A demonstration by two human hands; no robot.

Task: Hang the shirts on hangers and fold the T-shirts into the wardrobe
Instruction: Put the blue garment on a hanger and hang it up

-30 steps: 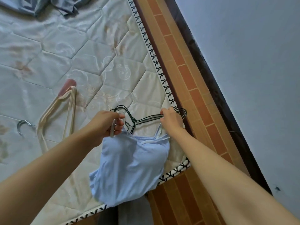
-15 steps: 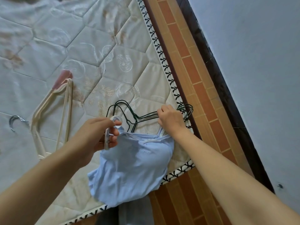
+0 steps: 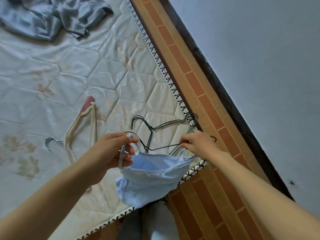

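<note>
**A:** Over the near corner of the mattress [image 3: 72,70] now. The left hand [image 3: 110,151] has its grip curled round one strap [image 3: 134,146] of the pale blue top [image 3: 149,177], thumb and fingers closed on the loop. The right hand [image 3: 197,142] pinches the thin arm of a dark wire hanger [image 3: 162,148] just above the other strap.

**B:** And the top itself hangs between the two hands, most of it drooping off the mattress edge toward the tiled floor [image 3: 199,196]. Neither strap looks seated on the wire yet, as far as I can tell.

**A:** That's the danger. More dark wire hangers [image 3: 166,125] lie in a tangle right behind the held one, some touching it. Lift now and a hook could snag and drag the whole bunch along.

**B:** Or off the corner. They sit right at the piping.

**A:** The straps worry me too. They're narrow, the wire is slick, so a strap may slide straight off the sloping arm once the left grip lets go.

**B:** Then the top drops to the floor, since so little of it rests on the bed.

**A:** The cream hangers [image 3: 81,134] to the left and the grey clothes [image 3: 52,16] at the far end lie well apart, so no trouble there.
</note>
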